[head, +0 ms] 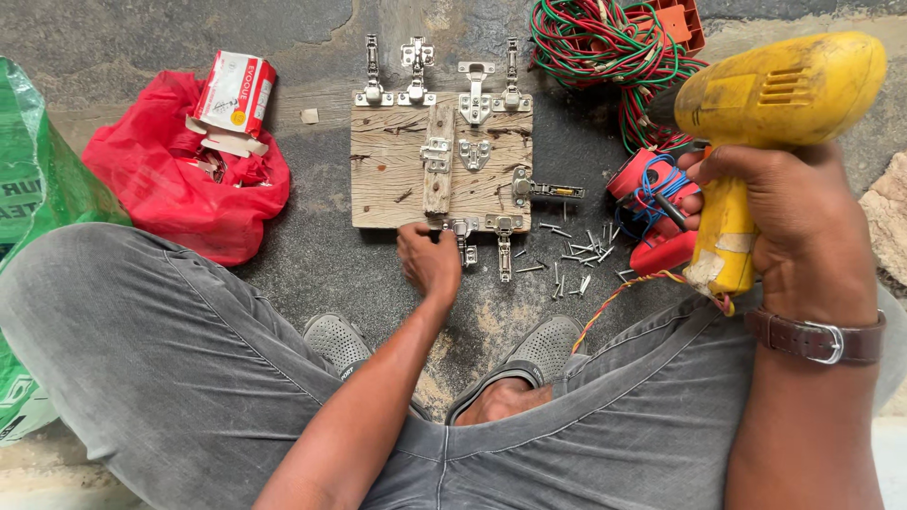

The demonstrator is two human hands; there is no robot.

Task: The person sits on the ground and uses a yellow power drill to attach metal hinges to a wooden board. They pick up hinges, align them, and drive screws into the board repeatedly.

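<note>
A worn wooden board (397, 170) lies on the ground in front of me, with several metal cabinet hinges (473, 102) fixed along its edges and middle. My left hand (427, 260) rests at the board's near edge, its fingers pinched at a hinge (462, 236) there. My right hand (798, 222) grips a yellow electric drill (775, 104) by its handle, raised off to the right of the board. A brown strap watch (817, 340) sits on that wrist. Loose screws (572, 255) are scattered beside the board's lower right corner.
A red plastic bag (179, 179) with a small red-and-white box (236, 93) lies at left, next to a green sack (33, 179). A tangle of red and green wire (605, 47) and a red spool (652, 212) lie at right. My knees and shoes (539, 349) fill the foreground.
</note>
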